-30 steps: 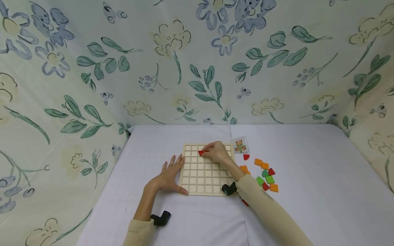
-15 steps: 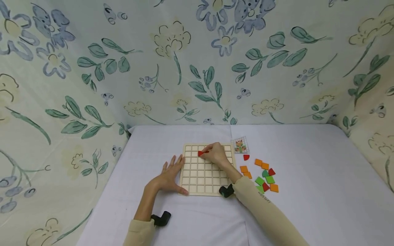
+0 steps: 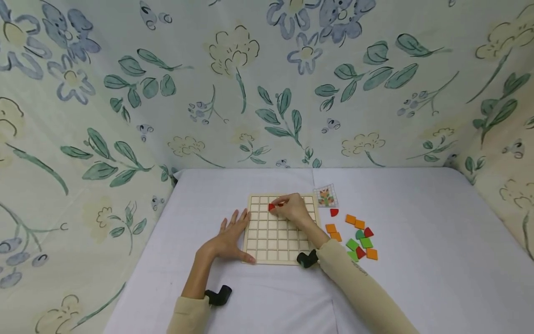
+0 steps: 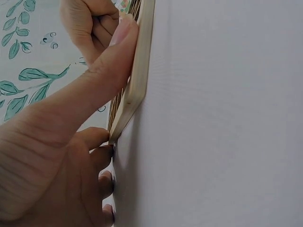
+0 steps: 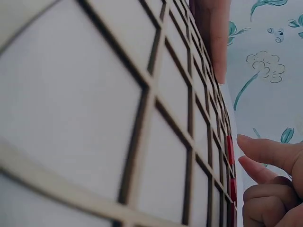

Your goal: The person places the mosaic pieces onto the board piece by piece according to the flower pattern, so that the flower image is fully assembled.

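A pale wooden grid board (image 3: 272,246) lies on the white table. My left hand (image 3: 227,239) is spread along its left side, fingertips at the edge and thumb on the near left corner; in the left wrist view the thumb (image 4: 106,71) presses the frame. My right hand (image 3: 294,208) is low over the far rows. Its thumb and index finger are extended right beside a red quarter-round tile (image 3: 271,207), which sits in a grid square. The right wrist view shows red tiles (image 5: 230,149) in the board and nothing between the thumb and index fingertips; the other fingers are curled.
A small pattern card (image 3: 326,196) lies by the board's far right corner. To the right are a loose red tile (image 3: 334,212) and several orange (image 3: 351,218), green (image 3: 366,242) and red tiles. Flower-patterned cloth (image 3: 267,93) stands behind the table.
The red tile, pinched at a slant earlier, now lies squarely in its grid square, and the right fingertips have come off it. The right forearm shifted slightly left, uncovering orange tiles. My left hand stays put.
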Motion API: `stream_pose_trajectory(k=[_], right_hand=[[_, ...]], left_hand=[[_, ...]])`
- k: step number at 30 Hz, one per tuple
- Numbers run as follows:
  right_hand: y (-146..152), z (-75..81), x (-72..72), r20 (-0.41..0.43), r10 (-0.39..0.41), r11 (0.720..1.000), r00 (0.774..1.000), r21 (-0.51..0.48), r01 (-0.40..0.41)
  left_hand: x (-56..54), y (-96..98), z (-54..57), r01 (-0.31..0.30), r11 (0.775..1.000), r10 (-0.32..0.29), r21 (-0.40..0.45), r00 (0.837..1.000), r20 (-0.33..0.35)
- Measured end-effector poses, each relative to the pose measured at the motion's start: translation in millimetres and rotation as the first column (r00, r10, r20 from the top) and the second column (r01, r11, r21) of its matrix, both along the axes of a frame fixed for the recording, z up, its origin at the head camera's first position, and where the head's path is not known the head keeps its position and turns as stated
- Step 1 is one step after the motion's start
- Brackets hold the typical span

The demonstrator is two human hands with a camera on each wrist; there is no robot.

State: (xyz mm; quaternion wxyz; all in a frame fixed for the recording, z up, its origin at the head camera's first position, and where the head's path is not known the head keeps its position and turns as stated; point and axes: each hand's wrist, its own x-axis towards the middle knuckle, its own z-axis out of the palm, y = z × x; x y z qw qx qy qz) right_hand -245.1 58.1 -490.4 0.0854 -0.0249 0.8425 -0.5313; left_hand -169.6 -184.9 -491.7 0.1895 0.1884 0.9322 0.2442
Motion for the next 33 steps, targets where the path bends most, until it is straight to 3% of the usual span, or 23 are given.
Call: stream_pose_trajectory(k=[9,14,24,33], right_hand=[[42,30.0,11.5,0.059,0.056,0.998,0.997,-0.012,-0.055],[79,40.5,24.5,0.028,0.055,0.998,0.998,0.031,-0.056],[138,24.6,43.5,0.118,-0.041,0.989,0.992,0.146,0.023],[161,12.2,54.6,0.203,-0.055,0.98,0.978,0.197,0.014]], left_hand=[[0.6,-0.8,0.1,-0.011,1.0,0.011,0.009,1.0,0.003],[0.7,-0.9,-1.0,-0.008,1.0,0.008,0.009,1.0,0.005],[0.5,-1.2,-0.3,-0.01,1.0,0.01,0.011,1.0,0.015],[-1.5,-1.0,-3.6,-0.018,1.0,0.018,0.013,1.0,0.004]])
